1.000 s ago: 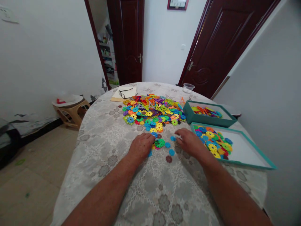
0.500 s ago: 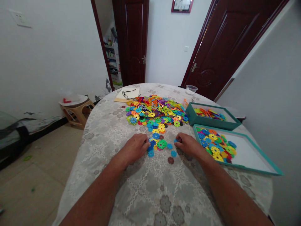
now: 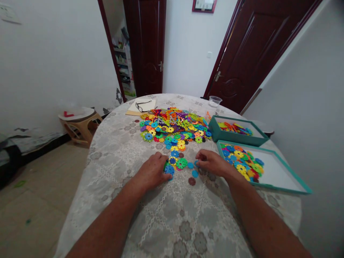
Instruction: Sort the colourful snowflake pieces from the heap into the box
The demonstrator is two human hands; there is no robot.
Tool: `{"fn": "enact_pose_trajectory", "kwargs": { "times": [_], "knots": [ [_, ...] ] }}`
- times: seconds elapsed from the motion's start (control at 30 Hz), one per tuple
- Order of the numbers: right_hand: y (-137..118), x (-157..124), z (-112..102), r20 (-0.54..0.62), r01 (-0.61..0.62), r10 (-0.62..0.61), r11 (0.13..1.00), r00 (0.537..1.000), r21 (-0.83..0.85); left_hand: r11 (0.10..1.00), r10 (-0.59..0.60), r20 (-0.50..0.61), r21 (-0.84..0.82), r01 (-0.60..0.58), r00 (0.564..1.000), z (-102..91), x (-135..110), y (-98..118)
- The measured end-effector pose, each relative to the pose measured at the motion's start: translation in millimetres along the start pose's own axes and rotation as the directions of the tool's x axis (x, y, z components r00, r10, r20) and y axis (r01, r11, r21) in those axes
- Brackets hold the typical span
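Left of the green disc (image 3: 182, 163), the left hand (image 3: 154, 171) sits open at a blue disc (image 3: 169, 169); right of it, the right hand (image 3: 213, 163), grip unclear, seems mid-pickup, likely needing a light pinch next.

This looks like a room in a home. Two dark red panelled doors, the left door (image 3: 145, 46) at top centre and the right door (image 3: 255, 53) at upper right, have lever handles and household-style mouldings. A small switch (image 3: 209, 55) sits on the pale wall between them. Narrow shelves (image 3: 123, 66) crammed with goods show through an opening at upper left. A flowered, lace-like tablecloth (image 3: 161, 229) covers the rounded table filling the lower middle, with eyeglasses (image 3: 139, 106) near its far left edge. At left, a stool (image 3: 77, 129) stands on a tiled floor (image 3: 40, 182).
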State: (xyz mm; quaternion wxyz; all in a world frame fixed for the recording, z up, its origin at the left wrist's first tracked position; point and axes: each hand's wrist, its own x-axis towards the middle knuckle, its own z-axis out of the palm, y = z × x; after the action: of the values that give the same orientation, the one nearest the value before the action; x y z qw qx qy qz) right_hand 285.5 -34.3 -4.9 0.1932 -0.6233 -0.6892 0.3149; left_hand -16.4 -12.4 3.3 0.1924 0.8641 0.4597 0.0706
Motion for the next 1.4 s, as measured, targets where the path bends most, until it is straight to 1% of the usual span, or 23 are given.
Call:
{"fn": "enact_pose_trajectory", "kwargs": {
  "times": [0.07,0.1,0.17,0.27,0.33,0.5,0.6,0.7,0.83,0.97,1.1,1.2,1.27,1.3,1.37,1.4],
  "knots": [
    [-7,-6,-3,0.153,0.017,-0.031,0.996,0.988,0.092,1.000,0.000,0.014,0.002,0.000,1.000,-1.0,0,0],
    [-10,-9,-3,0.209,0.024,-0.043,0.995,0.977,0.096,1.000,0.005,0.021,0.000,-0.005,1.000,-1.3,0,1],
    [-16,-13,-4,0.250,0.034,-0.035,0.999,0.968,0.008,1.000,0.018,0.030,-0.003,-0.018,0.999,-1.3,-1,1],
    [-21,-17,-2,0.230,0.028,0.014,0.983,0.973,-0.180,1.000,0.025,0.013,0.009,-0.025,1.000,1.3,-1,1],
    [-23,-18,0,0.228,0.027,0.026,0.974,0.973,-0.224,1.000,0.018,-0.005,0.010,-0.018,1.000,4.1,-1,1],
    [-23,-16,3,0.221,0.090,-0.046,0.976,0.974,-0.197,1.000,0.001,-0.020,-0.026,-0.002,1.000,9.1,4,0],
    [-21,-13,6,0.136,0.112,-0.092,0.983,0.986,-0.146,1.000,0.006,-0.029,-0.028,-0.007,1.000,10.2,5,0],
    [-18,-8,11,0.050,0.079,-0.074,0.991,0.996,-0.110,1.000,0.020,-0.044,-0.005,-0.021,0.999,10.8,4,0],
    [-17,-3,17,0.027,0.034,-0.031,0.992,0.999,-0.124,0.999,0.033,-0.052,0.033,-0.031,0.998,11.3,3,2],
    [-17,-1,22,-0.026,0.044,-0.050,0.980,0.998,-0.193,0.997,0.029,-0.062,0.071,-0.025,0.998,11.8,3,5],
    [-17,-2,21,-0.032,0.036,-0.041,0.988,0.999,-0.149,0.998,0.012,-0.068,0.067,-0.007,0.998,12.3,3,7],
    [-23,-8,10,0.041,0.066,-0.065,0.997,0.997,-0.040,0.998,0.015,-0.070,0.061,-0.011,0.997,12.4,3,8],
    [-30,-16,2,0.168,0.097,-0.105,0.994,0.980,0.053,0.998,0.018,-0.071,0.062,-0.014,0.997,12.7,4,8],
    [-34,-20,-1,0.246,0.109,-0.125,0.991,0.961,0.076,0.998,0.019,-0.071,0.062,-0.015,0.997,13.0,4,8],
    [-41,-26,-3,0.359,0.126,-0.130,0.991,0.924,0.034,0.998,0.023,-0.071,0.063,-0.018,0.997,14.1,4,7],
    [-43,-29,-3,0.381,0.137,-0.117,0.990,0.917,-0.025,0.998,0.027,-0.073,0.066,-0.022,0.997,14.9,4,6]
  ]
}}
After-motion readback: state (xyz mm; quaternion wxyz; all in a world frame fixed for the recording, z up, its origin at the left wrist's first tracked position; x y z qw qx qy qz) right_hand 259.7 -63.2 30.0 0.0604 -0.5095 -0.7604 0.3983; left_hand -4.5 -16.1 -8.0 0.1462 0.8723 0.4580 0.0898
